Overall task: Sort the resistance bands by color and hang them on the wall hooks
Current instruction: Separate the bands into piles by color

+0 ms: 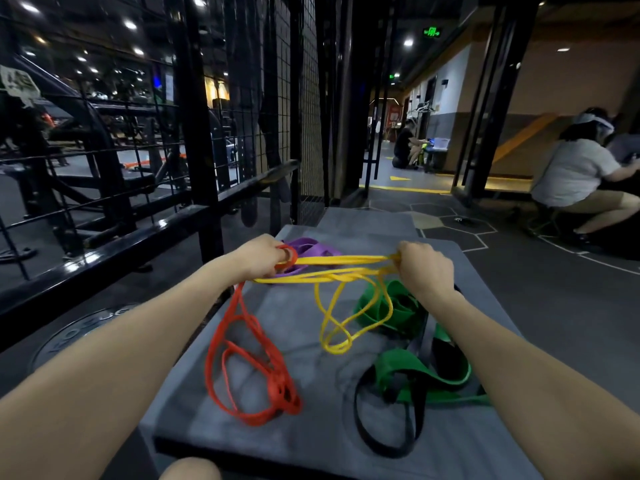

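Observation:
Thin yellow bands [341, 261] stretch taut between my two hands, with loops drooping toward the grey mat [311, 431]. My left hand [265, 256] grips one end of them together with the red bands [249, 368], which trail down onto the mat. My right hand [424, 268] is closed on the yellow bands' other end. Purple bands [313, 249] lie on the mat just behind my left hand. Wide green bands [412, 372] are piled on the right, under my right forearm, tangled with a black band [384, 441]. No wall hooks are recognisable.
A black metal rack with wire mesh [242, 140] stands along the left. A weight plate [83, 334] lies on the floor at the mat's left. One person [581, 174] crouches at the right, and another person [407, 143] kneels down the corridor.

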Demonstrator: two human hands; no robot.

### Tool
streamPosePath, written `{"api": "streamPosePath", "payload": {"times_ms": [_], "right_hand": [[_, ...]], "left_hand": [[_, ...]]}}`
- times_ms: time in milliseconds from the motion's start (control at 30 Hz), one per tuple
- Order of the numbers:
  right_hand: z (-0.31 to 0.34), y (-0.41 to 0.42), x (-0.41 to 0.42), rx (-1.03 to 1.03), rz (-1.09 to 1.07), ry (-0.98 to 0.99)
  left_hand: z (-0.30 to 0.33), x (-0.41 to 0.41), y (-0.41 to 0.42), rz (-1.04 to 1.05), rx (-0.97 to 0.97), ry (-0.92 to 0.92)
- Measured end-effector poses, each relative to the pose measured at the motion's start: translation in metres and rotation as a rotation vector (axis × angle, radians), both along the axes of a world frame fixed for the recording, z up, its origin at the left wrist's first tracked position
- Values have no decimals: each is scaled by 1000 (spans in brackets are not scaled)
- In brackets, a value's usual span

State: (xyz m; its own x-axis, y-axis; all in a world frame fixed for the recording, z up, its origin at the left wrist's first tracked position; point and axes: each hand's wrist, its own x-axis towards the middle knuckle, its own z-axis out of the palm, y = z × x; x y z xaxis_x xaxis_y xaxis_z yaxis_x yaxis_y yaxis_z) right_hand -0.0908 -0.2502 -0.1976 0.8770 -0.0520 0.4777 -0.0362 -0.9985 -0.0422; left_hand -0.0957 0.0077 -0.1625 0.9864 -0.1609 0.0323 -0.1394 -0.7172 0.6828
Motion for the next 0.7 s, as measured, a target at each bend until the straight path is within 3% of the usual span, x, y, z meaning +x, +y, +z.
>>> {"api": "streamPosePath", "payload": {"times_ms": [67, 167, 200, 233, 300, 333, 433, 500, 567, 600, 633, 700], "right_hand": [[5, -1, 4, 310, -14, 38], [9, 12, 9, 1192, 94, 141], [11, 17, 8, 1439, 137, 156], [11, 19, 8, 1550, 157, 157], [10, 14, 8, 1432, 155, 183], [8, 8, 9, 1178, 148, 183], [2, -10, 2, -7, 61, 138], [0, -13, -6, -342, 78, 67], [-2, -14, -6, -300, 30, 67], [-2, -14, -6, -154, -13, 84], [-2, -14, -4, 104, -51, 135], [-5, -11, 2, 911, -27, 257]], "left_hand": [[-1, 2, 3, -11, 50, -76], [-9, 2, 8, -85, 58, -131], [-12, 2, 8, -113, 112, -152], [-13, 2, 9, -136, 167, -171], [-14, 2, 12, -157, 238, -207], [-13, 2, 15, -160, 266, -219], [-11, 3, 26, -148, 484, -270], [-11, 4, 29, -129, 693, -343], [-12, 7, 28, -100, 813, -435], [-13, 9, 25, -89, 856, -472], [-13, 10, 23, -82, 891, -492], [-14, 9, 17, -74, 959, -486]]}}
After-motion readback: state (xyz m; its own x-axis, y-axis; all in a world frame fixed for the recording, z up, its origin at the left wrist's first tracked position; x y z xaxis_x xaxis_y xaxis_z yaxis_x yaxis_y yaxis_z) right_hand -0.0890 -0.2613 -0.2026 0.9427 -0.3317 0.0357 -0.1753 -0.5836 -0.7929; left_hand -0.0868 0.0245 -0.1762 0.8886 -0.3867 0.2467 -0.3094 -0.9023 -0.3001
